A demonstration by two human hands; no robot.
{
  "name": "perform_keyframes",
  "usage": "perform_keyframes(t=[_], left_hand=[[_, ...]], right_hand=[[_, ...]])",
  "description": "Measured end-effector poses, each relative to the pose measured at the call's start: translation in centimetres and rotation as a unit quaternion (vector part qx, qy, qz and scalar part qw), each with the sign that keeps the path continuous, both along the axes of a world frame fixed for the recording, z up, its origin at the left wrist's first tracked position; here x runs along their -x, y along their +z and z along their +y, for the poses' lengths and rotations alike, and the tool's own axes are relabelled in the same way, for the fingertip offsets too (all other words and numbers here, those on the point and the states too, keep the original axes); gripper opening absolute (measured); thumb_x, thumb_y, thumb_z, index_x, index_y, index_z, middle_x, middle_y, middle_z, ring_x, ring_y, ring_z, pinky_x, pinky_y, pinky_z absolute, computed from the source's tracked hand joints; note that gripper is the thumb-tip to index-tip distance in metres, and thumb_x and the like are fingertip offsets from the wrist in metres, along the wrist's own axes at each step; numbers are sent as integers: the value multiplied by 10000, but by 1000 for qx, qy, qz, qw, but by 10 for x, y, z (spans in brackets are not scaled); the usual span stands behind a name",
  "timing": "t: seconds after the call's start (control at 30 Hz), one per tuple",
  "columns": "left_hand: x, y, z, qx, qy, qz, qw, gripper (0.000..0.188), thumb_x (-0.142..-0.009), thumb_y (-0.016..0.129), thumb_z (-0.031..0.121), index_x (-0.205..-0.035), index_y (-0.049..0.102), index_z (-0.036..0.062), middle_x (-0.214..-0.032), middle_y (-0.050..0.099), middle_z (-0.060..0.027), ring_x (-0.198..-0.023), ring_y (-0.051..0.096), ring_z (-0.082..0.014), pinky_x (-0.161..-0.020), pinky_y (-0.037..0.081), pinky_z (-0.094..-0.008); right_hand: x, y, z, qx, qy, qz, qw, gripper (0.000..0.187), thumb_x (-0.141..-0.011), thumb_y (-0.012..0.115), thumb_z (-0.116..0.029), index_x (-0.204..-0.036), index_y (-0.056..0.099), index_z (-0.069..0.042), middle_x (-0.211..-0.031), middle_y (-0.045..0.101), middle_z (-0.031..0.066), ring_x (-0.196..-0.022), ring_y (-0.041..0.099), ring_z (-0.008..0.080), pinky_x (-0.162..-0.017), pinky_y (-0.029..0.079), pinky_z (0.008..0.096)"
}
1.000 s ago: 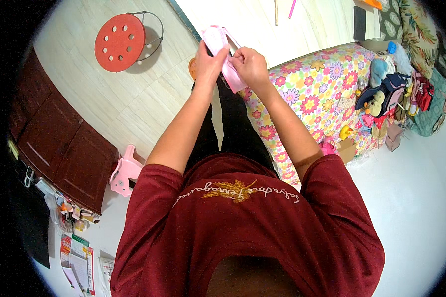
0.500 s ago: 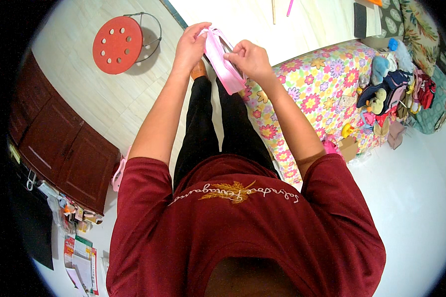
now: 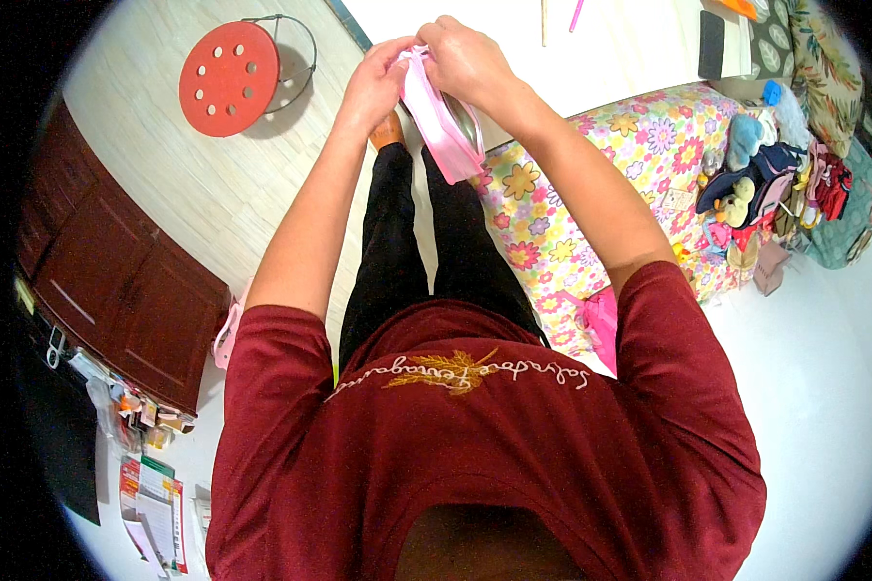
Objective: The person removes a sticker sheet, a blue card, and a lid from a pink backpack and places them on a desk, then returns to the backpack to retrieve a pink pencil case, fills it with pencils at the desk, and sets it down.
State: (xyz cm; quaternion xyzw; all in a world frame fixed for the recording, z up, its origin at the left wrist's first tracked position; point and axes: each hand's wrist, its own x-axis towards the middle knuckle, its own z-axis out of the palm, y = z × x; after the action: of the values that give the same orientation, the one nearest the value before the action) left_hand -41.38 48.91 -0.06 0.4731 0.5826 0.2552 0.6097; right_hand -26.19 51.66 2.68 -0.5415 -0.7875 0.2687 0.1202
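Observation:
A pink zip pouch, looking like a pencil case with a greyish see-through side, hangs between my hands beside the table's near edge. My left hand grips its far left end, with fingers and thumb closed on the rim. My right hand is at that same far end, its fingers bent and pinching near the zip. What exactly the right fingertips hold is hidden behind the hand. The pouch's lower end tilts toward me and touches neither hand.
A white table holds a thin brown stick, a pink pen and a dark flat block. A red round stool stands left. A flowered sofa with piled toys and clothes is right; a dark red cabinet is left.
My right hand has moved from the pouch's middle up to its far end, next to my left hand. The left hand keeps its hold, and the pouch has barely shifted.

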Motion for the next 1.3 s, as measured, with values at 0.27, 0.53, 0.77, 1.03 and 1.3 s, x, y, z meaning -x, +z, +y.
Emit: perform_keyframes(t=[0.27,0.53,0.77,1.03,1.3], left_hand=[[7,-13,0,-78,-39,36,996,275,-865,498,95,-1133,542,49,-979,566,-47,-831,546,-135,-763,447,-266],[2,-8,6,-52,-65,24,996,257,-866,473,134,-1112,519,78,-887,598,-78,-824,565,-186,-764,446,-300],[1,-8,11,-22,-85,34,996,252,-869,469,150,-1111,525,109,-898,610,-96,-831,580,-196,-767,452,-317],[0,-26,7,-35,-48,-36,998,204,-877,465,130,-1043,580,98,-859,606,-46,-777,555,-141,-725,446,-287],[-4,-5,26,-60,-77,-19,995,159,-884,449,138,-932,568,45,-840,575,-95,-833,533,-165,-789,428,-291]], right_hand=[[-1,9,12,-3,96,-18,995,143,-731,581,-131,-826,631,-36,-790,581,130,-700,594,317,-642,489,387],[-9,8,9,9,114,9,993,268,-766,543,-119,-1010,585,-18,-807,572,165,-686,601,314,-584,486,401],[-10,0,9,-2,119,-21,993,199,-740,531,-83,-934,564,-55,-750,525,167,-628,571,342,-542,478,420],[-33,15,10,19,143,151,978,123,-783,534,-106,-871,520,-22,-789,508,170,-684,536,356,-603,455,407],[-38,10,21,155,104,185,965,112,-814,540,-135,-858,503,-38,-842,547,189,-725,568,330,-658,456,416]])
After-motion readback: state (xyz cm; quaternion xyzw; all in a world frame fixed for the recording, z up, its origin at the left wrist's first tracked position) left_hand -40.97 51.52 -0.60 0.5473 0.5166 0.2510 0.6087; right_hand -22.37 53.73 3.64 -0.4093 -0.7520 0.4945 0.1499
